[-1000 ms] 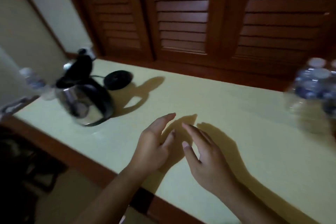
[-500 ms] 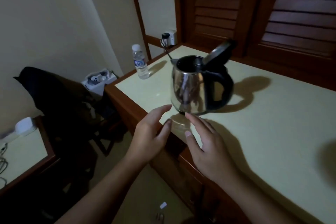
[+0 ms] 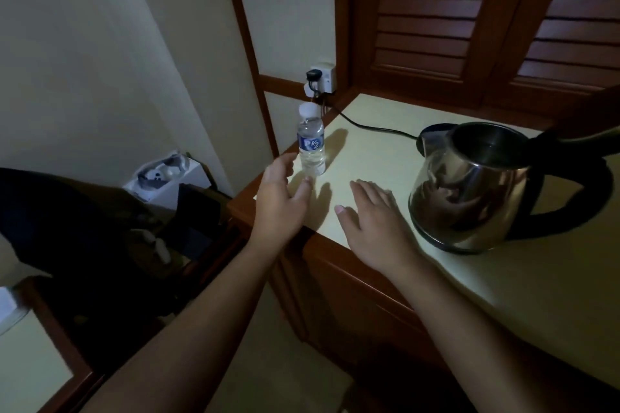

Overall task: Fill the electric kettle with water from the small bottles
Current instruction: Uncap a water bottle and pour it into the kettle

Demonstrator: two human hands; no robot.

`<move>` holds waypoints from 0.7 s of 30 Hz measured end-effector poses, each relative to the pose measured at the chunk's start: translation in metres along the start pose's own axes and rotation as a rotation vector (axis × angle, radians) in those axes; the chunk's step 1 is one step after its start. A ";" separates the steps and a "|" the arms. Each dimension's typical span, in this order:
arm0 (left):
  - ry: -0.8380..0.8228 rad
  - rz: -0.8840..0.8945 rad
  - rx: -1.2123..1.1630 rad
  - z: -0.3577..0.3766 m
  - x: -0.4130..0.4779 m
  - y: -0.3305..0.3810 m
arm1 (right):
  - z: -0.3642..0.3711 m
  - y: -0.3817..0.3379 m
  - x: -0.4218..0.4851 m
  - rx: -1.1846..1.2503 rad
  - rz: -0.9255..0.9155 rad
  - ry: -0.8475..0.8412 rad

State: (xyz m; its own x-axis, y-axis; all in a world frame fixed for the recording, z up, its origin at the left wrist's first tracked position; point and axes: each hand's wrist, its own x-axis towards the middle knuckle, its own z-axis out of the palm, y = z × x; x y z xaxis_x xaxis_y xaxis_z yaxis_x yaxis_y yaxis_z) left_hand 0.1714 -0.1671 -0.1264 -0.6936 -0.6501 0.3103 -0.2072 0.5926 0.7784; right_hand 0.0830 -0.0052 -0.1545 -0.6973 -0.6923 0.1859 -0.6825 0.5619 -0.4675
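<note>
A small clear water bottle (image 3: 311, 141) with a white cap and blue label stands upright near the left end of the pale counter (image 3: 523, 285). My left hand (image 3: 280, 198) reaches toward it with fingers spread, its fingertips just short of the bottle's base, holding nothing. My right hand (image 3: 372, 218) hovers flat over the counter between the bottle and the steel electric kettle (image 3: 469, 188). The kettle stands to the right with its black lid flipped open and its black handle facing right.
A black cord (image 3: 372, 126) runs from the wall socket (image 3: 320, 79) across the counter behind the kettle. Brown louvred shutters (image 3: 469, 17) back the counter. Left of and below the counter are a dark chair (image 3: 67, 211), a white box (image 3: 164, 178) and another tabletop (image 3: 30, 362).
The view swung left, bringing the bottle and the counter's left end toward the middle. Both hands moved forward over the counter, the left one nearing the bottle.
</note>
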 end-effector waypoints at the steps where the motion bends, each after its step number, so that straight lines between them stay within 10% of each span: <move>1: -0.005 -0.015 -0.019 0.001 0.010 -0.004 | 0.002 0.001 0.002 -0.026 0.017 -0.011; 9: -0.199 -0.091 -0.242 0.019 0.068 -0.016 | 0.008 0.001 0.002 -0.102 0.049 -0.039; 21: -0.221 0.128 -0.267 0.017 0.035 0.012 | -0.063 -0.034 0.008 0.268 -0.117 0.376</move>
State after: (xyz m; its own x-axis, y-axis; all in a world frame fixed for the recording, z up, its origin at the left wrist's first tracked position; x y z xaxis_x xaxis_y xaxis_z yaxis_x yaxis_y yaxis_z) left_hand 0.1333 -0.1746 -0.1154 -0.8403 -0.4434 0.3118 0.0579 0.4985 0.8649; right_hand 0.0870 -0.0016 -0.0823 -0.6839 -0.5040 0.5274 -0.7149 0.3193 -0.6220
